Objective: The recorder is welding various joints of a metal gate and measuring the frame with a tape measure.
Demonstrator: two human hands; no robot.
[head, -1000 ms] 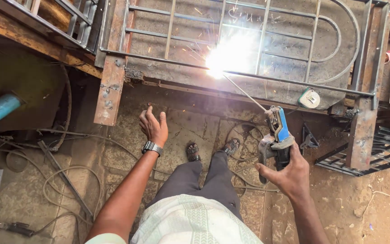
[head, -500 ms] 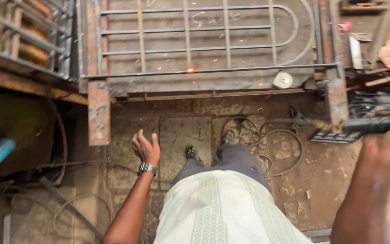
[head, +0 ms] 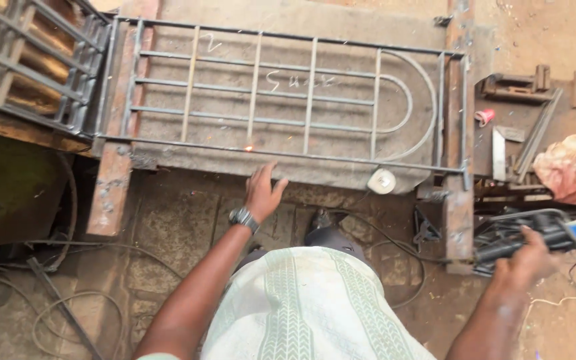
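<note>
Steel bars made up the grille that lay flat on the tabletop, straight rods crossing its length and a curved arch at its right end. A small orange glow sat on the near rail. The left hand hovered just short of that rail, fingers spread and apart, nothing in its grip, a dark wristwatch on the wrist. Off to the right, the right hand was closed around the dark handle of the welding electrode holder, its blue end poking out past the fingers, well clear of the grille. A white roll of tape rested at the tabletop's near edge. Further right lay a crumpled reddish cloth and some metal offcuts. Cables snaked across the dirt floor at lower left, and the person's pale patterned shirt filled the bottom of the view.
</note>
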